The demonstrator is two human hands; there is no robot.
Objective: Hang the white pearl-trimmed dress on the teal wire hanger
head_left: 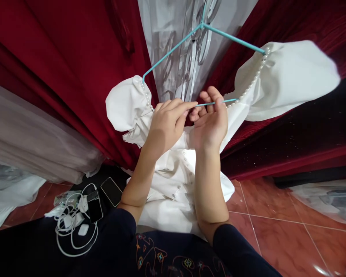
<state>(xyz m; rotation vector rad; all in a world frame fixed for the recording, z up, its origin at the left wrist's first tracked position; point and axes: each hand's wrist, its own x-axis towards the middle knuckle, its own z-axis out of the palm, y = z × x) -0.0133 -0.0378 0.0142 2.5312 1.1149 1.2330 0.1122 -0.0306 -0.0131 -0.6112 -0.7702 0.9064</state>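
Observation:
A white dress (pixel 282 80) with puffed sleeves and pearl trim hangs on a thin turquoise wire hanger (pixel 173 48). My left hand (pixel 167 123) reaches up to the hanger's lower bar, its fingers pressed together on the bar and the dress neckline. My right hand (pixel 210 119) is beside it, thumb and fingers pinching the same bar (pixel 229 101) near the right shoulder. The dress body (pixel 175 188) falls down between my forearms.
Dark red curtains (pixel 69 65) hang behind, with a sheer patterned curtain (pixel 184 42) in the middle. On the red tiled floor (pixel 276 231) at lower left lie two phones (pixel 111 191), white cables and chargers (pixel 72 219). Pale fabric (pixel 23 142) lies at left.

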